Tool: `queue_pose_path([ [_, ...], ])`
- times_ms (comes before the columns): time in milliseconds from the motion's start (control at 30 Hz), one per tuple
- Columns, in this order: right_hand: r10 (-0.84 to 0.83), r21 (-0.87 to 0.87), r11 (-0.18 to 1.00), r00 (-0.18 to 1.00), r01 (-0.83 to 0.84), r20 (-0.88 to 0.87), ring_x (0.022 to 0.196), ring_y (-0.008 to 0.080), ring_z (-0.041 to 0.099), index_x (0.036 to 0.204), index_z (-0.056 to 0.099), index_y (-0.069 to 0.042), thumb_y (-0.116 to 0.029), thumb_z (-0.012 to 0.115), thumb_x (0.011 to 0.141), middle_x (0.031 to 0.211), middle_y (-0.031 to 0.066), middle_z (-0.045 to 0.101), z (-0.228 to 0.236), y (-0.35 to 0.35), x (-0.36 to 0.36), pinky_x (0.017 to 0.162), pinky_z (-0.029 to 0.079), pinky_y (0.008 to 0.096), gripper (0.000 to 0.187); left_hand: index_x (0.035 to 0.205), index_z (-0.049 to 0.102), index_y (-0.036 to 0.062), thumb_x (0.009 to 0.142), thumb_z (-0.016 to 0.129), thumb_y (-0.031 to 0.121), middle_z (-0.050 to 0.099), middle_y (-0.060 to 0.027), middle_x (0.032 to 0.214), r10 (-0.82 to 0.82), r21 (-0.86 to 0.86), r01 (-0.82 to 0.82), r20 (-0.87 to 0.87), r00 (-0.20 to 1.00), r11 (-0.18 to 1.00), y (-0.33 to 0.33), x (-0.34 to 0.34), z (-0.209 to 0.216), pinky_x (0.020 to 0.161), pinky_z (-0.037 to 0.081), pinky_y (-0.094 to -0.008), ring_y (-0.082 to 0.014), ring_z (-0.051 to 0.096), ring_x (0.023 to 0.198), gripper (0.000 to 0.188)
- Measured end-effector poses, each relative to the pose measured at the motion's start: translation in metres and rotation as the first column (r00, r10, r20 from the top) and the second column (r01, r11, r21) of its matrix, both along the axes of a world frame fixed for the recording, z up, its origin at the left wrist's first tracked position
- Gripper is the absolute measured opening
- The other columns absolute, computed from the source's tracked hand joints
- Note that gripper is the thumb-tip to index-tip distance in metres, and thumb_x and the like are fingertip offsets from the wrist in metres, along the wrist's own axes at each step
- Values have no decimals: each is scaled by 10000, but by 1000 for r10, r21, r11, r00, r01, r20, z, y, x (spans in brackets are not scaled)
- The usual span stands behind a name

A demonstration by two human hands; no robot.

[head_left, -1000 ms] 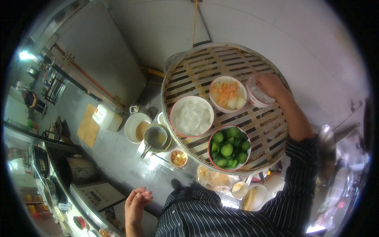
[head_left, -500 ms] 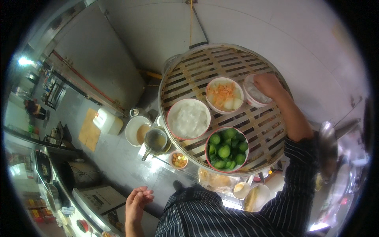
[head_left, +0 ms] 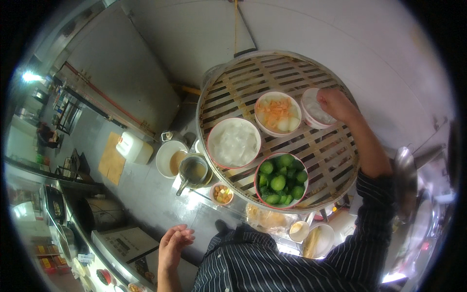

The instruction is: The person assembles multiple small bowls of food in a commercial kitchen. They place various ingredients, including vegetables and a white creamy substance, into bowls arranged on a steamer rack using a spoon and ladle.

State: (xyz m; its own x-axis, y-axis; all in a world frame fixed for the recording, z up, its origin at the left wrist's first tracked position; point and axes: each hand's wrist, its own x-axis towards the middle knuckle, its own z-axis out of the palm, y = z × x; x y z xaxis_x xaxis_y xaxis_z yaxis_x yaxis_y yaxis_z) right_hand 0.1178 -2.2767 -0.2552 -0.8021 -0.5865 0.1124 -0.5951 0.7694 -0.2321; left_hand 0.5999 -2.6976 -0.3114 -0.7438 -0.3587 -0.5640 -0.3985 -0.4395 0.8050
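Observation:
My right hand (head_left: 336, 105) is closed in a fist over the right edge of a white bowl (head_left: 317, 111) holding pale, glassy pieces. Its fingertips are hidden, so whatever they grip does not show. Left of that bowl stands another (head_left: 276, 113) with orange shreds over pale chunks. A larger red-rimmed bowl (head_left: 234, 142) contains translucent white pieces, and one nearer me (head_left: 281, 180) is full of green cut cucumbers. All of them rest on a round slatted steamer rack (head_left: 323, 163). Low at the left, my left hand (head_left: 174, 244) hangs with loosely bent fingers, holding nothing.
Below the rack's left side are a white bucket (head_left: 170, 158), a metal pot with a handle (head_left: 193, 170) and a small bowl of cubes (head_left: 222, 194). A white jug (head_left: 133, 147) stands on the floor. Pans (head_left: 404, 182) are at the right; a white wall (head_left: 374, 58) rises behind.
My right hand has shifted slightly right, uncovering more of the bowl's pale contents. The left hand has risen a little and moved slightly right. The bowls keep their places on the rack.

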Motion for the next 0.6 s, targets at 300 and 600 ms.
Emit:
queue_pose_path([
  [300,30,131,990,994,-44,109,856,392,650,949,639,-24,-30,597,826,908,208,663,1,-3,2,734,502,476,129,1203,573,-27,1000,561,194,709,-145,1050,57,32,-56,-29,998,998,2,18,-2,809,547,-333,-208,683,891,300],
  [600,-1,110,994,987,-17,158,833,352,661,947,608,-49,-20,603,814,905,182,675,3,-6,9,727,506,451,136,1211,564,-31,999,563,198,709,-147,1052,85,53,-81,-61,995,995,0,28,-6,817,544,-334,-208,684,893,312],
])
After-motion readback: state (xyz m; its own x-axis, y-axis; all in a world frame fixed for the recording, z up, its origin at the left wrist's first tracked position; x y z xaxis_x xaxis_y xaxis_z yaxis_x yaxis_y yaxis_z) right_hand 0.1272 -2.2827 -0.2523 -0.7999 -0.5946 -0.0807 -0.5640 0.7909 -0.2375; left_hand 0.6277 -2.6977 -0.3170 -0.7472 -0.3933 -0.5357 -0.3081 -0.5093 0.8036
